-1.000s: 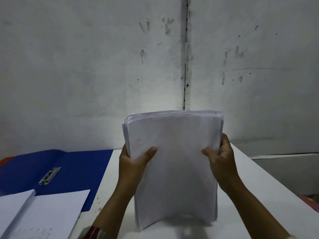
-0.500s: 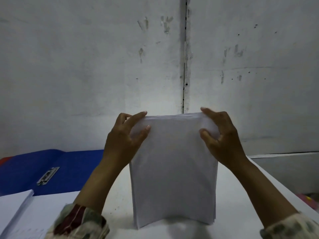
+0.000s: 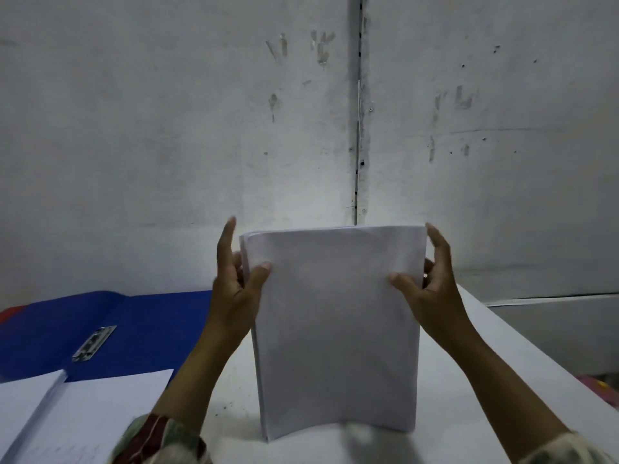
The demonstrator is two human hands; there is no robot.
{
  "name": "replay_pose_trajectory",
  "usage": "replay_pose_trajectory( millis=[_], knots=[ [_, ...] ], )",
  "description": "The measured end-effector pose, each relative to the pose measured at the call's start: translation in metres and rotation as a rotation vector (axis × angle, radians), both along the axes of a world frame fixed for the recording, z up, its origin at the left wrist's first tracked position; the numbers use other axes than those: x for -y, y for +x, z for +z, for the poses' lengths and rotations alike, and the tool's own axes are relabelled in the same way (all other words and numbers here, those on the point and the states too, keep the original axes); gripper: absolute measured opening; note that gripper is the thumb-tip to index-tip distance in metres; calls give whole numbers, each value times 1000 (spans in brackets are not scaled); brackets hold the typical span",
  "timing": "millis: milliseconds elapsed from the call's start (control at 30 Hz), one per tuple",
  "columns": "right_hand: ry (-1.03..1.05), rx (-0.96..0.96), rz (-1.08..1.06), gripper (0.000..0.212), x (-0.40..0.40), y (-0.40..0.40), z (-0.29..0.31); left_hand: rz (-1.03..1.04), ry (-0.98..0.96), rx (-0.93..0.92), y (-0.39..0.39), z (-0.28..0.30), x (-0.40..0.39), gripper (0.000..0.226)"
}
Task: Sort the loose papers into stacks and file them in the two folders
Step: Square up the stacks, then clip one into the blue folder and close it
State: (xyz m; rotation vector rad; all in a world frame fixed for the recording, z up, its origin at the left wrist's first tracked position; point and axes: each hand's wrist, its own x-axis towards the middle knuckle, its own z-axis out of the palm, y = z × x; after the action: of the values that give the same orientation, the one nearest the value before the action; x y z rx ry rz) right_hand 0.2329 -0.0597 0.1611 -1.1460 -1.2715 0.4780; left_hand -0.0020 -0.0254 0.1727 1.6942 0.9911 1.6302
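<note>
A stack [image 3: 335, 329] of white sheets stands upright on its lower edge on the white worktop [image 3: 469, 380], in the middle of the view, with its broad face turned toward the camera. The bottom edge bows slightly, so the middle of the face curves away while the two lower corners sit nearer.

The left hand [image 3: 234, 283] is at the stack's upper left side. Its thumb presses on the front face near the top corner, and the other fingers reach along the left edge and behind the sheets, with the fingertips pointing up beside the top corner. The right hand [image 3: 432, 289] mirrors this at the upper right side: thumb on the front face, fingers spread along the right edge and behind. Both hands are loosely curved around the stack, pinching it between thumb and fingers rather than clenched. A patterned sleeve shows at each wrist at the bottom of the view.

To the left of the stack, well apart from it, a blue folder [image 3: 150, 326] lies open and flat on the worktop, its metal clip [image 3: 94, 343] showing. Nearer the camera, overlapping the folder's near edge, lies a second pile [image 3: 93, 413] of white paper, beside the left forearm. A grey, scuffed wall fills the background.
</note>
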Motion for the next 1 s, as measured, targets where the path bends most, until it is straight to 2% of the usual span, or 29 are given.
replay_pose_trajectory(
  millis=[67, 167, 267, 433, 500, 600, 700, 767, 833, 900, 1000],
  knots=[
    [-69, -89, 15, 67, -1, -4, -10, -60, -185, 138, 10, -11, 4, 59],
    [-72, -135, -17, 54, -3, -9, -15, -8, -242, 161, 21, -20, 8, 38],
    [-16, -170, -5, 54, -1, -8, -8, -3, -202, 194, 22, -14, 6, 37],
    [34, -149, 22, 65, 4, -8, -2, -16, -130, 181, 22, -10, 12, 48],
    [77, -97, 28, 74, 5, -9, -5, -11, -51, 153, 20, -11, 13, 62],
    [185, 78, 2, 86, 6, -10, 0, 65, 141, 3, 18, -3, 12, 67],
    [262, 251, -59, 72, 5, -9, 13, 145, 261, -165, 13, 7, 5, 52],
    [288, 327, -121, 58, 2, -5, 17, 200, 283, -212, 8, 10, -1, 41],
    [283, 317, -147, 48, 0, -2, 18, 201, 272, -191, 5, 8, -5, 40],
    [239, 285, -138, 50, 1, -2, 17, 175, 242, -158, 3, 5, -6, 42],
    [158, 165, -40, 74, 4, -1, 13, 130, 158, -101, 3, -2, -5, 57]
  ],
)
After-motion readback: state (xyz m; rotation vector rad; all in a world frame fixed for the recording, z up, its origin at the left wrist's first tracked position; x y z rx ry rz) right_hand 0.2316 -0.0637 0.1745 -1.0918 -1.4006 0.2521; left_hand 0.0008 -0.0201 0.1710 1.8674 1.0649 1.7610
